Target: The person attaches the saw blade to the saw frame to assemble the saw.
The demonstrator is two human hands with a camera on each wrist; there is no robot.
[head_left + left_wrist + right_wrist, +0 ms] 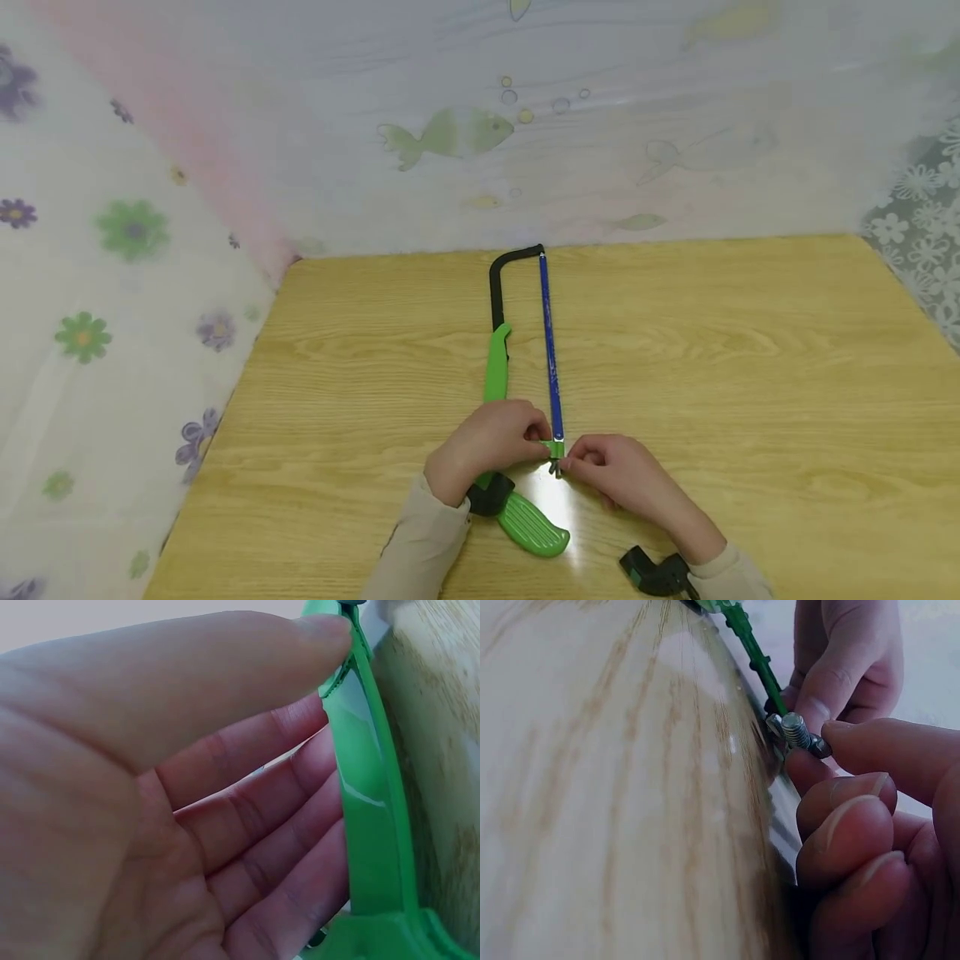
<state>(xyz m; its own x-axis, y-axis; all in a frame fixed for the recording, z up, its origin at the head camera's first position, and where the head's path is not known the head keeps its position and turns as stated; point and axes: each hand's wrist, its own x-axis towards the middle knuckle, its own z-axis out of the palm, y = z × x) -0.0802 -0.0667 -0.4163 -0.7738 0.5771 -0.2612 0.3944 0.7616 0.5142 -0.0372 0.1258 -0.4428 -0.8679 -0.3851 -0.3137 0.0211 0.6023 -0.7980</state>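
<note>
A hacksaw lies on the table, with a black front bow (496, 287), a green frame (496, 367), a green ribbed handle (534, 527) and a blue blade (551, 350) along its right side. My left hand (491, 437) holds the green frame end by the near end of the blade; in the left wrist view its thumb and fingers meet the green frame (371, 817). With thumb and forefinger, my right hand (630, 473) pinches the metal wing nut (820, 745) there. A threaded bolt end (795, 729) sticks out through the nut.
The wooden table (750, 358) reaches back to a wall covering (600, 183) printed with fish. Flowered fabric (150, 333) hangs on the left. Black wrist devices sit on the left wrist (489, 497) and the right wrist (656, 575).
</note>
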